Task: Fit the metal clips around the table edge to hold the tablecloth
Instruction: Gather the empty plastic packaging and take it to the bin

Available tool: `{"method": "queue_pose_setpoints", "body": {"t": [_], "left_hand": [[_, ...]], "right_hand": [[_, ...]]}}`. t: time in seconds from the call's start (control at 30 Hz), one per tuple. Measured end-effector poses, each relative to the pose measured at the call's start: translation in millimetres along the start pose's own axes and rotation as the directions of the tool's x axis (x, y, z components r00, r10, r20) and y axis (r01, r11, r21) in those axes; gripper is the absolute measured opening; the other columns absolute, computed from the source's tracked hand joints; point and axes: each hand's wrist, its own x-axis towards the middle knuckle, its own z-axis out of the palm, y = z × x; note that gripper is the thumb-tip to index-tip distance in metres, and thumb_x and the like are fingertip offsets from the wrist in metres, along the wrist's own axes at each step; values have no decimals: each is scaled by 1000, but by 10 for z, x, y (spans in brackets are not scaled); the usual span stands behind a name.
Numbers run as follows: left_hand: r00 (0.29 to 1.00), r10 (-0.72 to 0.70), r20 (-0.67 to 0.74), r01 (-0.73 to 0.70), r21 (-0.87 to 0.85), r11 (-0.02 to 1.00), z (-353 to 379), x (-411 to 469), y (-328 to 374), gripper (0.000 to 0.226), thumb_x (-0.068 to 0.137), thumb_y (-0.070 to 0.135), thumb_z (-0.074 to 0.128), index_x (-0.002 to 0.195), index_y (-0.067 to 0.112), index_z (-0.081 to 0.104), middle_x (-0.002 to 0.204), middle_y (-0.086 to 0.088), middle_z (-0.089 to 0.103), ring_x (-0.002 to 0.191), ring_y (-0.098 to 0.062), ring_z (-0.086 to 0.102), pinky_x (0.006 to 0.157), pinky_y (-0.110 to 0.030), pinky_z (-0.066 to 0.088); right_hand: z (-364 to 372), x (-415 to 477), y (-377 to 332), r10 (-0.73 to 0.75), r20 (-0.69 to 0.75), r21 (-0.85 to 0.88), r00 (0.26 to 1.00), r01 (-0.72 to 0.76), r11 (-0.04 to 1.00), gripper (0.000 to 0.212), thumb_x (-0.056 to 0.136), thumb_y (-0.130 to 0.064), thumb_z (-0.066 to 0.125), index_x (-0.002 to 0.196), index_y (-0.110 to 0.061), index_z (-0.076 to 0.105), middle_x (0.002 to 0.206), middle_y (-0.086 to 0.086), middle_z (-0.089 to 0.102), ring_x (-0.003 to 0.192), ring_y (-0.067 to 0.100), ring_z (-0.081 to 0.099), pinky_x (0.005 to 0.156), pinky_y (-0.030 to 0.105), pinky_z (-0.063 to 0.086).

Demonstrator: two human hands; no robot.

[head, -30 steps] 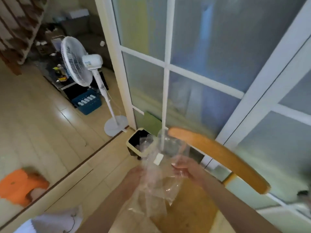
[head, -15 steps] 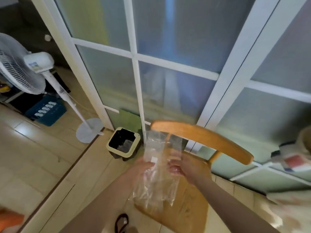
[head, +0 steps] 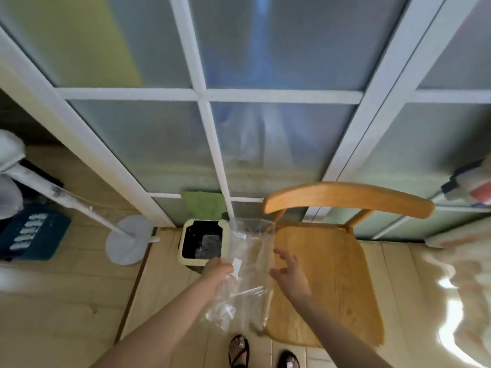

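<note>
— So where are our metal clips? We can't make out any; all we carry is a clear plastic bag (head: 247, 272), likely their empty packaging, hanging in front of us between the bin and the chair. The tablecloth (head: 467, 264) shows only as a glossy patterned strip at the far right edge, on what we take to be the desk.

— What could go wrong from here?

— If we mean to drop the bag into the small cream bin (head: 203, 241) with its black liner, it's light and limp, and it hangs beside the opening, not over it. Let go now and it may drift onto the floor (head: 79, 301) or catch on the wooden chair (head: 326, 274). And if a clip is still inside, we'd bin it; the film is too crumpled for us to tell.

— And our hands?

— Our left hand (head: 216, 270) is closed on the bag's left edge, by a small white label. Our right hand (head: 288, 272) is off the bag, just beside its right edge, fingers spread wide and holding nothing.

— Anything else close by?

— Our sandalled feet (head: 261, 353) below, a fan's white base (head: 127, 241) on the left, frosted glass doors (head: 265, 144) ahead.
</note>
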Motion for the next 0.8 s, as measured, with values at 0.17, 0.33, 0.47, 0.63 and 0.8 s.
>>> {"method": "queue_pose_setpoints", "body": {"t": [0.17, 0.33, 0.47, 0.63, 0.8], "left_hand": [[999, -40, -15, 39, -53, 998, -238, 84, -105, 8, 84, -1, 54, 81, 6, 56, 64, -8, 48, 54, -19, 46, 52, -26, 36], [998, -35, -52, 25, -181, 983, -509, 190, -211, 7, 86, -4, 53, 84, 3, 55, 73, -12, 54, 65, -22, 51, 63, -31, 43], [991, -87, -99, 67, -189, 980, -823, 485, -335, 24, 80, 2, 68, 98, -6, 53, 95, -22, 64, 77, -28, 63, 65, -31, 51], [994, -110, -30, 101, -205, 974, -1245, 1007, -308, 24, 80, -3, 68, 93, -2, 48, 93, -22, 63, 72, -25, 66, 51, -21, 54], [977, -73, 201, 111, -183, 977, -1653, 1606, -205, 22, 84, 8, 66, 100, -5, 57, 88, -17, 66, 67, -20, 67, 58, -24, 52]], "right_hand": [[330, -18, -120, -131, 155, -159, 979, 156, 975, 54, 86, -16, 63, 135, -28, 45, 144, -7, 39, 122, 13, 46, 98, 22, 40], [720, 106, -233, -77, 240, -185, 968, 124, 975, 61, 86, -27, 64, 140, -34, 35, 154, -5, 22, 136, 17, 32, 108, 30, 34], [1075, 176, -296, 159, 270, 146, 950, -204, 968, 59, 86, -28, 64, 138, -36, 36, 143, 4, 35, 119, 25, 48, 90, 32, 50], [1582, 455, -393, 254, 426, 539, 868, -469, 699, 56, 86, -15, 64, 131, -33, 36, 114, 13, 62, 83, 30, 68, 67, 36, 57], [2247, 902, -509, 351, 347, 602, 870, -493, 628, 48, 89, -6, 58, 128, -26, 41, 108, 14, 66, 72, 25, 66, 58, 29, 51]]}}
